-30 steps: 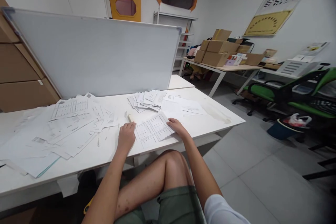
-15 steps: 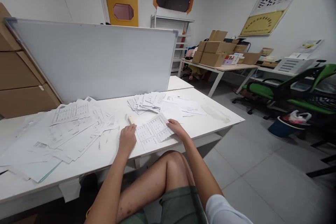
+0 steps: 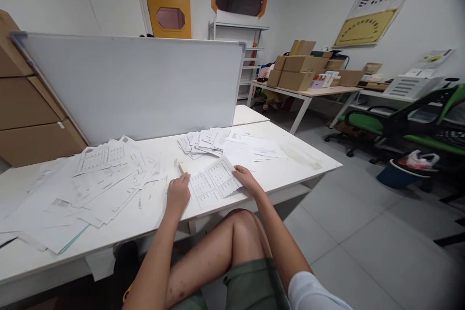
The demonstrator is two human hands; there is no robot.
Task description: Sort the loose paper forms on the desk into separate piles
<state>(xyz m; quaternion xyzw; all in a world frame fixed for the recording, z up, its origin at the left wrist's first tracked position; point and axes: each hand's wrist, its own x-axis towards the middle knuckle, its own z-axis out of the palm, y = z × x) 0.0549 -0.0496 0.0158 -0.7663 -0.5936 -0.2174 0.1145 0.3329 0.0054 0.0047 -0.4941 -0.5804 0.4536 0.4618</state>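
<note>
A white sheet printed with boxed grids lies at the front of the white table, its right side lifted a little and its lower right edge ragged. My right hand pinches the sheet at its right edge. Along the left edge rests my left hand, fingers closed and curled down. A narrow cream-coloured strip sticks out beyond its fingertips; the rest of the strip is hidden under the hand. Behind the sheet sits a pile of small cut papers. More flat sheets lie to the right of that pile.
A wide heap of printed papers covers the table's left part. The whiteboard stands upright along the back, beside stacked cardboard boxes. On the right are a green chair, a blue bin and a table with boxes.
The view has shifted slightly. Both hands keep their places on the sheet, and the papers lie as before.
</note>
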